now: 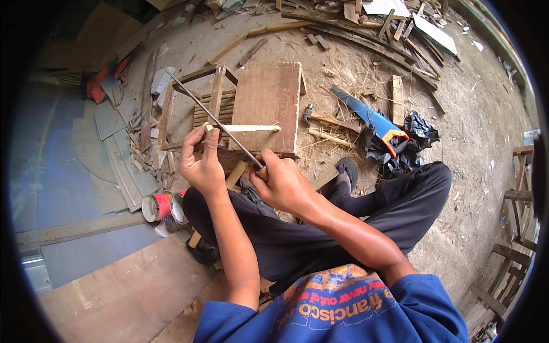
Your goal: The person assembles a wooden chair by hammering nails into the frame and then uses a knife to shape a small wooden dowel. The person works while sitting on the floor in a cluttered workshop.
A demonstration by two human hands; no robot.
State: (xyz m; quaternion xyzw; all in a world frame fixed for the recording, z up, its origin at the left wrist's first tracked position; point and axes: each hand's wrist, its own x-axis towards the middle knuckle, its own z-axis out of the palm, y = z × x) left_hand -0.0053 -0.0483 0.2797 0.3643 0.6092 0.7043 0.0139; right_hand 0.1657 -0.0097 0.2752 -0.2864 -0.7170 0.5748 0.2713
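Observation:
My left hand (201,157) pinches one end of a pale, narrow wooden strip (249,128) between thumb and fingers. The strip's other end reaches over a brown wooden board (264,94) on a small wooden frame (218,91). In my right hand (281,180) is a long-bladed knife (229,132), its grip hidden by the closed fingers. Its dark, thin blade shows almost edge-on and slants away to the far left. It crosses the strip close to my left fingertips; whether the two touch, I cannot tell.
Right of the board lie a hammer (329,120) and a blue handsaw (366,114) with an orange handle, beside crumpled black plastic (420,134). Paint cans (155,207) stand by my left knee. Wood scraps (394,48) litter the far ground; a wooden rack (517,254) is at right.

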